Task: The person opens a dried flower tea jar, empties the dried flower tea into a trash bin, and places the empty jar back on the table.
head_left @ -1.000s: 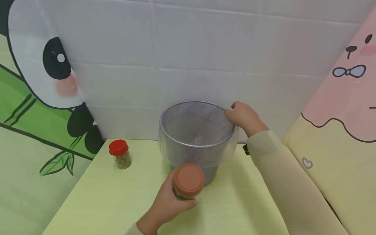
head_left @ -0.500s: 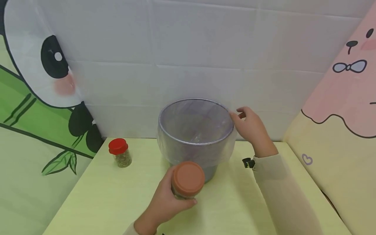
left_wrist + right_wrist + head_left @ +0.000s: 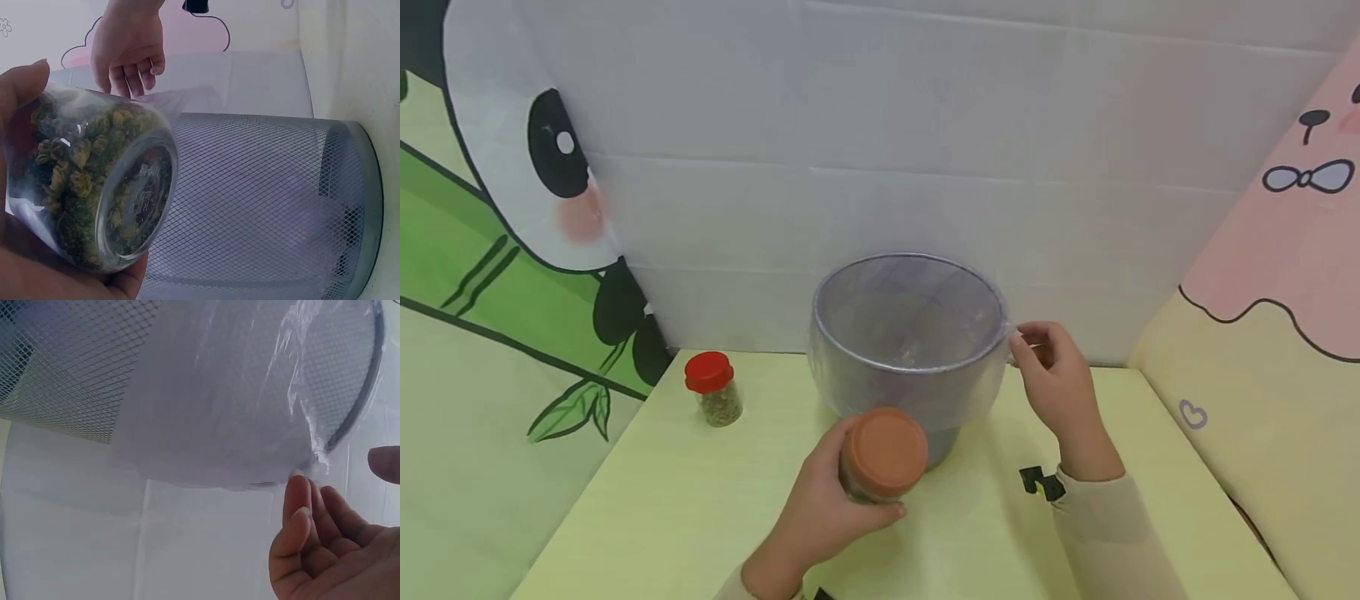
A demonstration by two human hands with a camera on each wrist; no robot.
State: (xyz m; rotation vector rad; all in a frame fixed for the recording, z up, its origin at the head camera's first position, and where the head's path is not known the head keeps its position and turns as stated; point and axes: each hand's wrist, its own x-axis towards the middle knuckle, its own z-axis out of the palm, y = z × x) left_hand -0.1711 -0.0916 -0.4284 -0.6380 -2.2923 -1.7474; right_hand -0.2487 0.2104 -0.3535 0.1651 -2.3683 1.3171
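My left hand (image 3: 831, 508) grips a clear jar (image 3: 94, 181) with an orange-brown lid (image 3: 889, 452), tilted in front of the bin. Dried yellowish-green flower buds fill the jar, as the left wrist view shows. Behind it stands a grey wire-mesh bin (image 3: 250, 200), upright, lined with a thin translucent plastic bag (image 3: 206, 394) folded over its rim. My right hand (image 3: 1060, 387) is beside the bin's right rim, fingers loosely bent at the edge of the bag. In the right wrist view its thumb stands apart from the fingers, and the fingertips (image 3: 298, 487) meet the bag's edge.
A small jar with a red lid (image 3: 709, 372) and greenish-brown contents stands on the pale yellow table (image 3: 700, 517), left of the bin. A white wall covering (image 3: 715, 208) rises close behind. Printed cartoon panels flank the table on both sides.
My right hand has come off its hold on the bin's right rim and moved down and outward beside it. The left hand keeps the jar in nearly the same place.
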